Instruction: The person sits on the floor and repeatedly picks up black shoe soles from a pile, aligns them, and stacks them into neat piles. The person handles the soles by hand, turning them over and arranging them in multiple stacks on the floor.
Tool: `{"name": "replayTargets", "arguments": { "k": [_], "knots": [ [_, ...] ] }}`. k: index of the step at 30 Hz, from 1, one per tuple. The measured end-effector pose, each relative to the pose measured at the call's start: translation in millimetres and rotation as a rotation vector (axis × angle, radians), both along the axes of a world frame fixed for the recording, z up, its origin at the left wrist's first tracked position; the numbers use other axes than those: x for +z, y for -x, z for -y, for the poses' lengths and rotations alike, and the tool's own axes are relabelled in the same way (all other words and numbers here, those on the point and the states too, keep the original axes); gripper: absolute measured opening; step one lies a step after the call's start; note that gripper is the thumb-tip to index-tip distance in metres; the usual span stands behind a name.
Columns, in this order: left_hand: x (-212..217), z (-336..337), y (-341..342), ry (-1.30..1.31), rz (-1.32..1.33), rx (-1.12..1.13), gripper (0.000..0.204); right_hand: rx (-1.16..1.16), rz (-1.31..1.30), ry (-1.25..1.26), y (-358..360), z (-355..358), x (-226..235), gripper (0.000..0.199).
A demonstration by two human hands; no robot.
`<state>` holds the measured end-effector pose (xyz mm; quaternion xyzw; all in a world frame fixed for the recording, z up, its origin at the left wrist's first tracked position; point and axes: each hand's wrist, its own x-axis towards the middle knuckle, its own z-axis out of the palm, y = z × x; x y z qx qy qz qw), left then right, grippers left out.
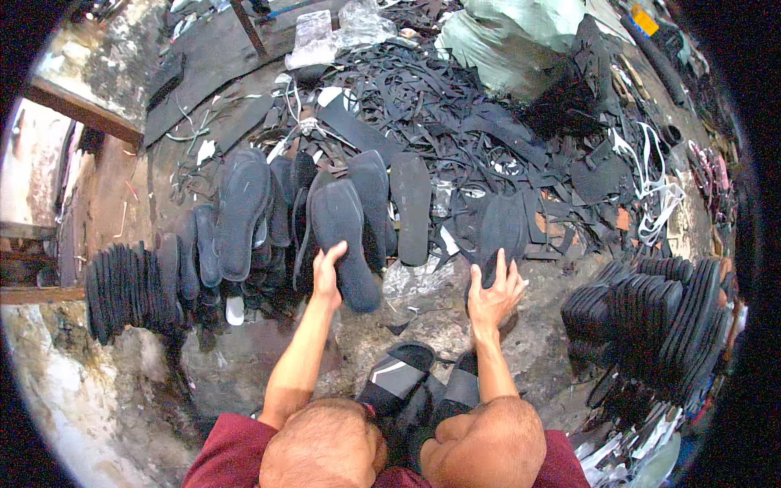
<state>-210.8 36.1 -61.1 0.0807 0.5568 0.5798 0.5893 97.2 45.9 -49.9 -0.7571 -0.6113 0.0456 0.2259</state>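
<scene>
My left hand [328, 276] grips a dark grey shoe sole [346, 224] by its edge, the thumb on the near face and the other fingers partly hidden behind. More soles [244, 215] stand and lean just left of it, and a narrow one [409, 207] lies to its right. My right hand [496, 294] is spread, fingers apart, at the lower end of another dark sole [504, 224]. Whether its fingertips press on that sole I cannot tell.
Packed rows of dark soles stand at the left [130, 289] and right [663, 309]. A heap of black offcut strips [423, 98] spreads ahead, with a pale green sack [512, 41] behind it. White straps [655, 187] lie at the right. My sandalled feet [399, 378] are between my knees.
</scene>
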Motion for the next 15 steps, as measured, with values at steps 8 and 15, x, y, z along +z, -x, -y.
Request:
{"name": "replayTargets", "arguments": {
  "k": [8,15],
  "knots": [
    [10,-17,9,0.023,-0.235,0.214,0.043,0.374,-0.494,-0.097,152,-59,-23,0.070],
    [23,15,2,-0.057,-0.269,0.345,0.055,0.422,-0.044,0.233,204,-72,-52,0.111]
  ]
}}
